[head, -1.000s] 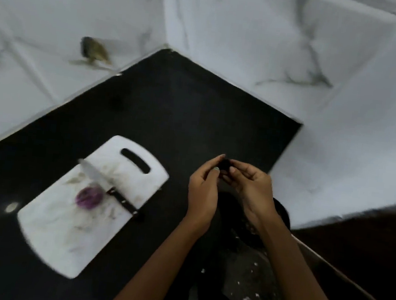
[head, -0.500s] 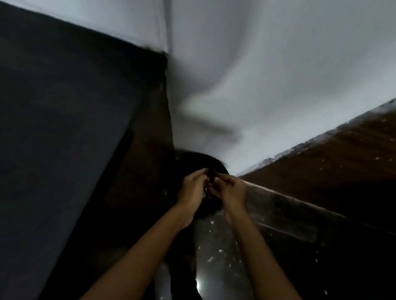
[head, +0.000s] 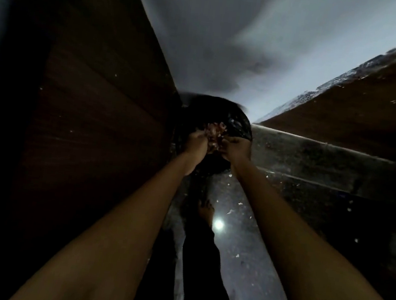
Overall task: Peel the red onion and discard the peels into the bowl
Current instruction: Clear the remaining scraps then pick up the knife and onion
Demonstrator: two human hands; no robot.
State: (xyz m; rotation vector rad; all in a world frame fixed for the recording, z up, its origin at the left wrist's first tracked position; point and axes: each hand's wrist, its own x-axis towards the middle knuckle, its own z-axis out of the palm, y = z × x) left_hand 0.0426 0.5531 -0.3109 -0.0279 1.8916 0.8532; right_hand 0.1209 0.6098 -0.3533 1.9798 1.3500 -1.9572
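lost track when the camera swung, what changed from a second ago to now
The view swung down off the counter, so the cutting board, knife and onion half have left the frame. The left hand and right hand have gone from counter height down over a dark, bag-lined bin on the floor, where reddish peels now show between them. The hands stayed close together, fingertips pinched.

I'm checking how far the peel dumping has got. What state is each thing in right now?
left hand: fingers curled, at the peels, over the bin.
right hand: fingers curled, at the peels from the other side.
onion peels: a reddish bunch between both hands; too blurred to tell whether gripped or falling.
bin: open, lined with a black bag, on the floor.
floor: strewn with small pale scraps.
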